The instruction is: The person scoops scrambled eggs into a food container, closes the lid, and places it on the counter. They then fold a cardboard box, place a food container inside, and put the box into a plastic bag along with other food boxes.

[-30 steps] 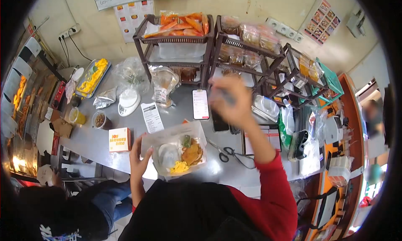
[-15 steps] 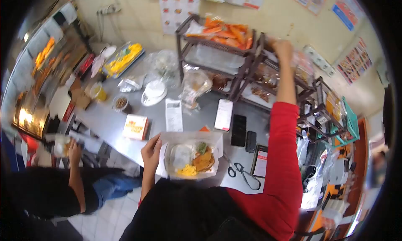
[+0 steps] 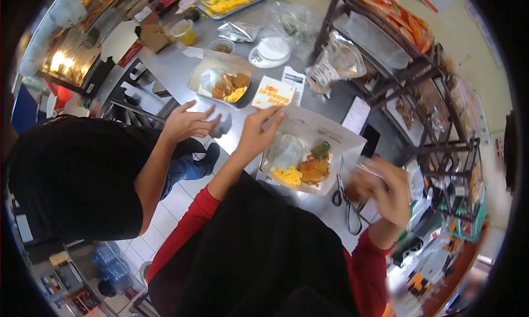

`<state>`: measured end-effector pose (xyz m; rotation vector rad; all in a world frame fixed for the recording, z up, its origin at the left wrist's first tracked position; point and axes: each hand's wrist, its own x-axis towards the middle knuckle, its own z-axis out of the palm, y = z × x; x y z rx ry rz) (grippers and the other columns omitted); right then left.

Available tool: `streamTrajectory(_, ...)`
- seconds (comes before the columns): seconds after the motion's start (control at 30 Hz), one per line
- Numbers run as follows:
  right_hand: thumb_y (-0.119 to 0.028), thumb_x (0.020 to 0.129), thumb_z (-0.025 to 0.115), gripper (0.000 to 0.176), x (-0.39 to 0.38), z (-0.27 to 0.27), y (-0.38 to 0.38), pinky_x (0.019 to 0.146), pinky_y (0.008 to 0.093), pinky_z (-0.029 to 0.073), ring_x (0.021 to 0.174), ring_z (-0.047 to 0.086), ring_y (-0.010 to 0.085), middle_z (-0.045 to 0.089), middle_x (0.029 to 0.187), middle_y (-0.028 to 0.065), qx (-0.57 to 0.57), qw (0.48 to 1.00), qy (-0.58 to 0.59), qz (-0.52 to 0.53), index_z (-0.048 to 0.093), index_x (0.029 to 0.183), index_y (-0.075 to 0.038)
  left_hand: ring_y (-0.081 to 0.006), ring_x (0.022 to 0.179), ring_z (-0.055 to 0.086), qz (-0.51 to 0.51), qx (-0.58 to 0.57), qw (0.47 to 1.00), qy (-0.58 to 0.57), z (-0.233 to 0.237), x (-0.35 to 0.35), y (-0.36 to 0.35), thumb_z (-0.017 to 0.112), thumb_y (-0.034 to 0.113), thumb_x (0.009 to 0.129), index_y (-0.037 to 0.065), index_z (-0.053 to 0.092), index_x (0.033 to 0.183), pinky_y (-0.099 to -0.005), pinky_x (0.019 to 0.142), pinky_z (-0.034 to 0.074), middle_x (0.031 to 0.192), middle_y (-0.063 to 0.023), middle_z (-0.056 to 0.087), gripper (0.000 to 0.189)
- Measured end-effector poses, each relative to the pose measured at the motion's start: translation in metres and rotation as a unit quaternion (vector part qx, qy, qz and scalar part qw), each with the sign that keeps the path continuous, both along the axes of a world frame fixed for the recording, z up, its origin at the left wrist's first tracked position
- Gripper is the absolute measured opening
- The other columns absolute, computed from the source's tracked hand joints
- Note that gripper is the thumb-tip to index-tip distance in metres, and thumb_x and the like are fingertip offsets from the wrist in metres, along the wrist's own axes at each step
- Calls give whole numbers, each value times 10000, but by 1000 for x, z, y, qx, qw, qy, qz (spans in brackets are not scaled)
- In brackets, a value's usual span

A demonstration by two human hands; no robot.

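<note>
An open paper food box (image 3: 337, 134) sits at the table's front edge. In it lie a pale wrapped mound (image 3: 286, 150), yellow shredded egg (image 3: 287, 176), a brown fried piece (image 3: 314, 171) and something green (image 3: 320, 149). My left hand (image 3: 259, 130) is closed on the box's upper left corner, thumb and fingers at the lid edge. To the right of the box, my right hand (image 3: 392, 193) is closed on a small clear packet (image 3: 361, 186) with reddish-brown contents, smeared by motion. Scissors (image 3: 346, 204) lie below that packet.
At left, a co-worker's open hand (image 3: 190, 124) is near a second filled food box (image 3: 245, 69). A printed carton (image 3: 274, 92) stands behind my box. Dark racks (image 3: 380, 85) rise at right. A phone (image 3: 357, 114), a white scale (image 3: 270, 53) and a plastic bag (image 3: 337, 63) are on the table.
My right hand has come down from the rack to beside the box, now with a packet. The view has turned left. The co-worker has come closer, and a second filled box is on the table.
</note>
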<state>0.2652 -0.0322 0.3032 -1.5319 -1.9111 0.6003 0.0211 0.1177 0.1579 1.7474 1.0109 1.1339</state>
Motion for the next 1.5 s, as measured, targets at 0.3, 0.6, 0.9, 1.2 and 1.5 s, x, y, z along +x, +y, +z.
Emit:
streamTrajectory(0.3, -18, 786, 597, 416, -28, -161, -14, 838, 344, 473, 958, 604, 324, 611, 1073, 177, 91, 959, -8, -269, 548, 1199, -27, -329, 1076, 569, -130, 92, 985, 70, -34, -35, -14, 515, -73, 787, 15, 553, 1132, -322, 817, 472, 1174, -231, 555, 358)
streamTrajectory(0.6, -77, 850, 481, 523, -73, -134, -20, 904, 352, 447, 1069, 570, 357, 548, 1220, 202, -45, 899, 210, -381, 371, 1361, -53, -231, 936, 609, -146, -161, 975, 50, -5, -18, -46, 420, 72, 873, 60, 504, 1233, -270, 838, 450, 1065, -172, 598, 370)
streamTrajectory(0.9, -602, 639, 673, 1052, -35, -153, -47, 1039, 615, 77, 1369, -29, 415, -19, 1483, 264, -189, 978, -32, -83, 223, 1436, -84, -520, 1327, 11, -329, -2, 878, 348, -7, -48, -41, 741, 429, 661, 160, 86, 1462, -644, 1019, 99, 1453, -316, 42, 1069)
streamTrajectory(1.2, -530, 663, 678, 710, -47, -150, -6, 1019, 563, 302, 1355, 49, 467, 92, 1471, 256, -56, 971, -230, 37, 462, 1314, -344, -417, 1356, 160, -348, 227, 838, 354, -15, -25, -37, 593, 509, 775, 24, 263, 1395, -547, 1078, 174, 1449, -244, 196, 854)
streamTrajectory(1.5, -207, 801, 621, 502, -49, -154, -4, 1004, 489, 370, 1338, 156, 465, 195, 1466, 192, -37, 962, -267, 29, 514, 1263, -372, -426, 1367, 122, -269, 374, 759, 460, -32, -23, -43, 538, 537, 794, -39, 234, 1390, -538, 1080, 174, 1429, -330, 163, 882)
